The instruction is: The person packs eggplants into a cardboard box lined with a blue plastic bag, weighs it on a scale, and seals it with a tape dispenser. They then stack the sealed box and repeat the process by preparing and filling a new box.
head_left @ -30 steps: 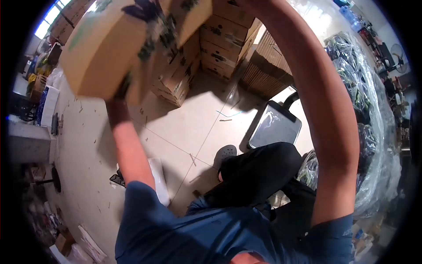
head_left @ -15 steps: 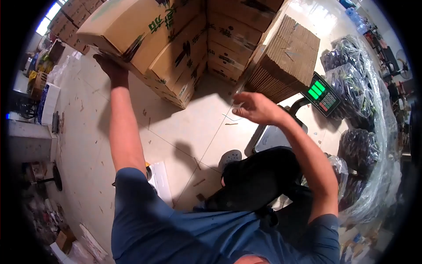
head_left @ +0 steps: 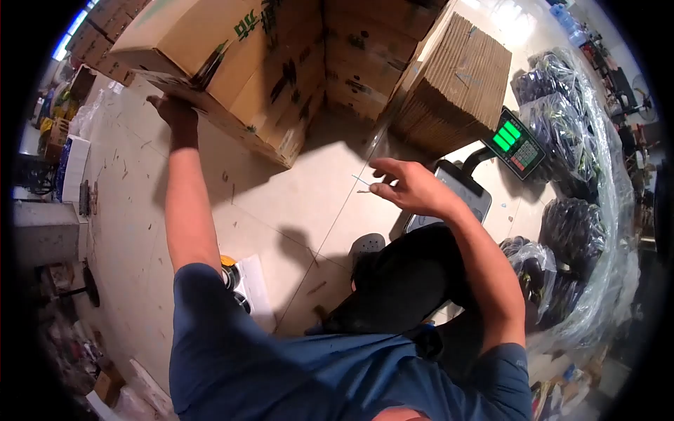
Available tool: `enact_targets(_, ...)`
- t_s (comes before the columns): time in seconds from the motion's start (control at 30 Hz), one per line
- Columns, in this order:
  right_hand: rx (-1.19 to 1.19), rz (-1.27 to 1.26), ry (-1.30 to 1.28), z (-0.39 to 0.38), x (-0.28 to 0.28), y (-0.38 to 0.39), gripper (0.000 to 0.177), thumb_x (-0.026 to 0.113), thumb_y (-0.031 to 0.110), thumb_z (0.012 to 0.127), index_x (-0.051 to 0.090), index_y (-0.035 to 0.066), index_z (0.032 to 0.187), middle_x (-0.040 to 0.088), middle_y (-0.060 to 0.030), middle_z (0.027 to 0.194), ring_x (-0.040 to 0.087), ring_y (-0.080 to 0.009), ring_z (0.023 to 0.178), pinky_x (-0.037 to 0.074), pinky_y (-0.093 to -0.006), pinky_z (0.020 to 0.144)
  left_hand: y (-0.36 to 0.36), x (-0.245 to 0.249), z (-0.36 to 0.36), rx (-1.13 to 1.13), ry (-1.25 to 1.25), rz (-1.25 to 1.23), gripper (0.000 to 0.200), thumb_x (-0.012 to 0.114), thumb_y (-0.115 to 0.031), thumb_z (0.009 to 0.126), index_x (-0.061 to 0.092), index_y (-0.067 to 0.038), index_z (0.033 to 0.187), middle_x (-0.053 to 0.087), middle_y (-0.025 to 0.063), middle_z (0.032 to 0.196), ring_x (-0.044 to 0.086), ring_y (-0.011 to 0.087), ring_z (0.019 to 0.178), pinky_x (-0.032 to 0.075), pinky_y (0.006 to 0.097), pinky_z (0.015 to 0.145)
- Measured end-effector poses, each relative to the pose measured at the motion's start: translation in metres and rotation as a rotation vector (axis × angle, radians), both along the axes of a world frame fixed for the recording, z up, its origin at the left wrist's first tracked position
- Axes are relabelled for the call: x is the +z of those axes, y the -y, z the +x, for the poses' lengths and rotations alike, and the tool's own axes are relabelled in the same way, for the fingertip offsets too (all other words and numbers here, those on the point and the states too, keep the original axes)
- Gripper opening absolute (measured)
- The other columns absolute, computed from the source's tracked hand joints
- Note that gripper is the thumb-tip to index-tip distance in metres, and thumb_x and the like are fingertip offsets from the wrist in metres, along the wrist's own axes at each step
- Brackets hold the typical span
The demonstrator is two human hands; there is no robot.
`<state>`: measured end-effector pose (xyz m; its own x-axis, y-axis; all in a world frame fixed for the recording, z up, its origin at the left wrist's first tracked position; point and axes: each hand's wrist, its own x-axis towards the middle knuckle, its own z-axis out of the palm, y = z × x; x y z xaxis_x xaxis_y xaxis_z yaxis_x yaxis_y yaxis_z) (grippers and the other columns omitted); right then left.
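My left hand [head_left: 175, 116] reaches forward to the lower near edge of a brown carton [head_left: 182, 35], at the top of the stack on the left. It touches or nearly touches the carton's end, with one digit stretched out to the left; the other fingers are partly hidden in shadow. My right hand [head_left: 411, 186] hangs in the air over the floor, fingers loosely bent, thumb and forefinger apart, nothing visible between them. Below it are a platform scale [head_left: 460, 196] and a thin pale strip [head_left: 361, 181], apparently on the floor.
A bundle of flattened cardboard [head_left: 456, 77] stands right of the cartons. The scale's lit display [head_left: 516, 144] sticks up beside it. Plastic-wrapped dark bundles [head_left: 569, 154] line the right side. A tape roll [head_left: 228, 270] lies near my left elbow, by a white sheet [head_left: 256, 295].
The view has shifted slightly. My left hand now sits lower along the carton's near edge. My right hand has dropped a little, and its fingers have parted slightly.
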<state>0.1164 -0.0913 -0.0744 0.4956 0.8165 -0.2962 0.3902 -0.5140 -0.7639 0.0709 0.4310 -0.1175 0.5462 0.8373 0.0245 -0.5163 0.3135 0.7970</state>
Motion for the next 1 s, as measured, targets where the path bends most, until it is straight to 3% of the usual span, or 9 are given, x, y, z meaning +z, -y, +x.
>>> enact_targets(0.03,0.002,0.020,0.019,-0.001,-0.003,0.011,0.052,0.067,0.025,0.096,0.054,-0.007,0.135,0.069,-0.0199,0.120,0.069,-0.0275,0.105,0.054,-0.0369,0.092,-0.011,-0.018,-0.008,-0.033,-0.054,-0.070,0.076,0.019,-0.064,0.104,0.059,-0.005,0.132,0.058,0.0148,0.134,0.051,0.0288,0.125,0.035,0.0414,0.113)
enact_targets(0.13,-0.164,-0.012,-0.089,-0.007,-0.004,0.049,0.049,0.067,0.021,0.097,0.053,-0.007,0.135,0.068,-0.0181,0.121,0.068,-0.0236,0.105,0.054,-0.0345,0.092,-0.016,-0.106,-0.009,0.020,-0.180,-0.159,0.065,0.025,-0.066,0.102,0.060,-0.012,0.108,0.064,0.0032,0.100,0.055,0.0197,0.091,0.043,0.0347,0.077)
enact_targets(0.23,-0.421,0.123,-0.234,-0.010,-0.032,0.104,0.046,0.065,0.018,0.099,0.053,-0.006,0.136,0.067,-0.0162,0.122,0.067,-0.0227,0.103,0.053,-0.0334,0.090,-0.013,-0.205,-0.026,-0.090,-0.655,-0.175,0.095,0.018,-0.080,0.093,0.029,-0.014,0.160,0.030,-0.0017,0.165,0.035,0.0242,0.142,0.026,0.0392,0.111)
enact_targets(0.3,-0.664,0.062,-0.395,-0.010,-0.050,0.149,0.047,0.064,0.021,0.100,0.053,-0.006,0.137,0.067,-0.0156,0.123,0.067,-0.0221,0.104,0.053,-0.0335,0.091,0.017,-0.211,-0.028,-0.112,-0.669,-0.157,0.096,0.014,-0.080,0.093,0.025,-0.012,0.160,0.033,0.0025,0.163,0.032,0.0202,0.145,0.014,0.0436,0.119)
enact_targets(0.37,-0.786,0.034,-0.401,-0.016,-0.070,0.191,0.047,0.065,0.022,0.099,0.054,-0.007,0.135,0.068,-0.0162,0.122,0.067,-0.0203,0.105,0.052,-0.0318,0.091,0.015,-0.237,-0.020,-0.002,-0.611,-0.152,0.088,0.023,-0.074,0.097,0.028,-0.012,0.159,0.041,0.0007,0.158,0.040,0.0181,0.136,0.025,0.0407,0.112)
enact_targets(0.47,-0.842,-0.156,-0.265,-0.038,-0.127,0.255,0.046,0.066,0.021,0.099,0.055,-0.008,0.133,0.068,-0.0164,0.119,0.066,-0.0225,0.105,0.051,-0.0337,0.093,-0.064,-0.362,-0.011,0.103,-0.415,-0.015,0.072,0.038,-0.061,0.102,0.037,-0.011,0.153,0.047,0.0035,0.152,0.050,0.0207,0.126,0.036,0.0369,0.105)
enact_targets(0.57,-0.884,-0.101,-0.424,-0.083,-0.196,0.307,0.043,0.067,0.013,0.095,0.057,-0.008,0.131,0.069,-0.0177,0.119,0.066,-0.0251,0.108,0.050,-0.0351,0.096,-0.079,-0.379,-0.013,0.015,-0.529,-0.003,0.065,0.040,-0.056,0.102,0.042,-0.010,0.148,0.050,0.0044,0.146,0.052,0.0218,0.121,0.039,0.0370,0.101)
enact_targets(0.83,-0.825,-0.120,-0.489,-0.119,-0.215,0.294,0.042,0.067,0.011,0.093,0.058,-0.008,0.130,0.069,-0.0180,0.119,0.066,-0.0251,0.109,0.050,-0.0350,0.097,-0.048,-0.392,-0.091,-0.088,-0.886,-0.010,0.047,0.046,-0.042,0.102,0.053,-0.010,0.136,0.058,0.0067,0.129,0.058,0.0245,0.110,0.046,0.0374,0.092)
enact_targets(1.0,-0.790,-0.049,-0.461,-0.114,-0.219,0.293,0.042,0.067,0.010,0.093,0.058,-0.009,0.129,0.069,-0.0182,0.119,0.065,-0.0251,0.110,0.049,-0.0349,0.098,0.063,-0.481,-0.081,0.215,-1.190,0.119,0.037,0.049,-0.033,0.102,0.060,-0.009,0.128,0.064,0.0082,0.119,0.062,0.0262,0.102,0.050,0.0376,0.086)
